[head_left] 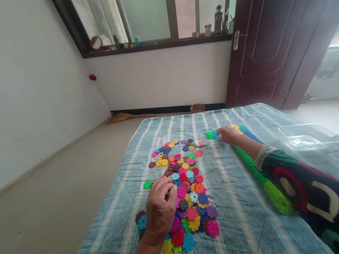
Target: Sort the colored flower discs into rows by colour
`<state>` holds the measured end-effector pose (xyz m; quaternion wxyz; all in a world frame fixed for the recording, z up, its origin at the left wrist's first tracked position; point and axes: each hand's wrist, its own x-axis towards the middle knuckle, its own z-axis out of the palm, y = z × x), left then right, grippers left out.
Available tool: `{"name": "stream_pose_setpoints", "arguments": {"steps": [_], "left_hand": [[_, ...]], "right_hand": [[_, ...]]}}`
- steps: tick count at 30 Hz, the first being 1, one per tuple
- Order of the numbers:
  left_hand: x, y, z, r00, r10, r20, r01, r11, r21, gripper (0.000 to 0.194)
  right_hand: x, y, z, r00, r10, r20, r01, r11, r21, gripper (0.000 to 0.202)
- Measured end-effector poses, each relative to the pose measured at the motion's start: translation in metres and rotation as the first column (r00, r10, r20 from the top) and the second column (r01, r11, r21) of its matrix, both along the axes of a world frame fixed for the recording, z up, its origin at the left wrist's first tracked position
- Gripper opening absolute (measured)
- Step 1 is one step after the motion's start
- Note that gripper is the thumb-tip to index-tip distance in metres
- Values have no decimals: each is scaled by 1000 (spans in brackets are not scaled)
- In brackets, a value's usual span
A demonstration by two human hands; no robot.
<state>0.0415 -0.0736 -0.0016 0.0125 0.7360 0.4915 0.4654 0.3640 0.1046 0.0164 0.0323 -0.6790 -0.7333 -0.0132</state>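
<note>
Left hand [160, 203] over discs [192, 213]; right hand [230, 135] seemingly touching blue disc [214, 135].

Tabletop [113, 221], one, covered by a blue cloth with white stripes [235, 237]. Landmark: long loose heap of notched plastic discs [182, 191], mixed colours, partly overlapping. Left of heap: single green disc [147, 185]. Beneath heap's far end: printed lettering [161, 141], partly covered. Right of heap: long green row of discs [248, 163], packed face to face; blue row [250, 132] just beyond it. Right of heap's far end: small green-and-blue disc group [210, 134]. Farthest right of heap: clear plastic container [311, 139], partly hidden.
</note>
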Motion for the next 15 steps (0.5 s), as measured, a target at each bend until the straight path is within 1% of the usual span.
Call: {"name": "stream_pose_setpoints", "arguments": {"steps": [10, 12, 15], "left_hand": [[-1, 0, -1, 1000, 7, -16, -7, 1000, -14, 15], [-1, 0, -1, 1000, 12, -25, -12, 1000, -20, 16], [-1, 0, -3, 999, 13, -48, -14, 1000, -20, 16]], "right_hand": [[-12, -7, 4, 999, 0, 37, 1, 1000, -25, 29], [-16, -11, 5, 999, 20, 29, -20, 1000, -22, 28], [-28, -22, 6, 996, 89, 3, -89, 996, -20, 25]]}}
